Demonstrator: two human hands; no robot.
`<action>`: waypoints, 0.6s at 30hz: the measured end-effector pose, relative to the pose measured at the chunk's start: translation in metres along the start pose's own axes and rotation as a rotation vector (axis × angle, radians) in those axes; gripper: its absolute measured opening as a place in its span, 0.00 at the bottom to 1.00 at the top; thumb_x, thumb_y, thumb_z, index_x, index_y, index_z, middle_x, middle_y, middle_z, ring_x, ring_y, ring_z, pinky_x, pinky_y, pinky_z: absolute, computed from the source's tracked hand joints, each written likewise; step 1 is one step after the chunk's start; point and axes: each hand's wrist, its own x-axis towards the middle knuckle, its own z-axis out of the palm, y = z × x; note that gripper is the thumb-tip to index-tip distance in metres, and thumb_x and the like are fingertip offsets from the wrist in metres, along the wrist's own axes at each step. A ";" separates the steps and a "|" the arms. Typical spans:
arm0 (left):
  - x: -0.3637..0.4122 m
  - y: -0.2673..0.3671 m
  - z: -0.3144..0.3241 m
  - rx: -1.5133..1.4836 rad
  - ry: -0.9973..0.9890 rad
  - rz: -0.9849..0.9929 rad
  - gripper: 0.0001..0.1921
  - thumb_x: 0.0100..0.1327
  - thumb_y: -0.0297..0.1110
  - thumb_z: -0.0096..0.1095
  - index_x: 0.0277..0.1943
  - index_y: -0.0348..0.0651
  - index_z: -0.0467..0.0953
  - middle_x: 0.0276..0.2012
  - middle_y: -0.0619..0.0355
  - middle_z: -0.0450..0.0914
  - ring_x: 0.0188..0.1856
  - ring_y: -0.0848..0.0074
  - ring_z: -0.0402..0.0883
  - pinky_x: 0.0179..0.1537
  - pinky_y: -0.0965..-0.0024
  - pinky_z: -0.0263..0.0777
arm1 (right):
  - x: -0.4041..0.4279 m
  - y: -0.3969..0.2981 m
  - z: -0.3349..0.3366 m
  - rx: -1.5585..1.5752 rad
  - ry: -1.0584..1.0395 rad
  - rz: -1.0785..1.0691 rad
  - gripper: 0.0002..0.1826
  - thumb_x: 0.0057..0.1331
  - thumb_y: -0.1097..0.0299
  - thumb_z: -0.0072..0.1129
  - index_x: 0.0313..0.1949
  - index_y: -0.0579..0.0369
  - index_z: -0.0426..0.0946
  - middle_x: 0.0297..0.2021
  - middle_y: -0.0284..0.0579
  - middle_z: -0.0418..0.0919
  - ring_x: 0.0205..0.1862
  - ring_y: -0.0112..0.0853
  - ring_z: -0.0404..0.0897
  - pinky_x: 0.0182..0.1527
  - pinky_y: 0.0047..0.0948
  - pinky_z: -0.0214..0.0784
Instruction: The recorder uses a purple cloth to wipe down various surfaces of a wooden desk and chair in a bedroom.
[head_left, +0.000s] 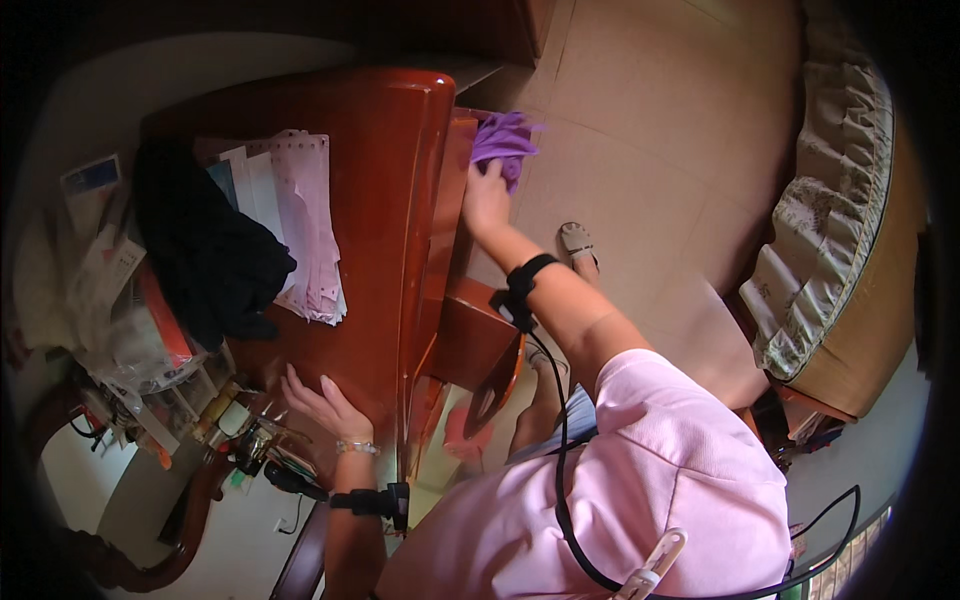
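My right hand (491, 199) grips a bunched purple cloth (510, 142) at the end of the pulled-out drawer (457, 165) of a reddish wooden dresser. Part of the cloth hangs over the drawer's edge, and the drawer's inside is hidden. My left hand (326, 409) is over the glossy dresser top (367, 262), holding nothing, its fingers spread; whether it presses on the top I cannot tell. A black cloth (214, 247) lies crumpled on the top beside a stack of pink and white papers (311, 225).
Plastic bags with papers (157, 337) and small items crowd the dresser's far side by a mirror frame (202, 502). A wooden stool (480, 337) stands close below the drawer. A bed with a ruffled cover (817, 217) is at the right. A black cable (562, 480) runs along my right arm.
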 end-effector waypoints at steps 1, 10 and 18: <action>0.000 0.003 0.000 0.012 -0.007 0.015 0.30 0.72 0.47 0.38 0.68 0.32 0.54 0.65 0.36 0.52 0.68 0.49 0.51 0.67 0.50 0.46 | -0.015 0.006 0.013 -0.068 -0.020 -0.076 0.21 0.59 0.76 0.48 0.51 0.41 0.71 0.45 0.57 0.65 0.35 0.52 0.76 0.36 0.47 0.76; 0.000 0.009 -0.011 0.161 -0.079 0.016 0.30 0.71 0.44 0.36 0.67 0.30 0.52 0.66 0.35 0.52 0.68 0.47 0.53 0.68 0.51 0.47 | 0.057 0.018 0.050 -0.354 0.124 -0.531 0.19 0.60 0.63 0.50 0.51 0.45 0.74 0.47 0.40 0.70 0.46 0.38 0.67 0.43 0.45 0.58; -0.001 -0.001 -0.010 0.112 -0.027 0.001 0.30 0.70 0.47 0.38 0.67 0.32 0.55 0.65 0.33 0.54 0.66 0.45 0.55 0.65 0.46 0.47 | -0.007 0.011 0.090 0.446 -0.130 -0.489 0.18 0.61 0.62 0.49 0.51 0.44 0.76 0.49 0.40 0.74 0.49 0.40 0.66 0.42 0.46 0.61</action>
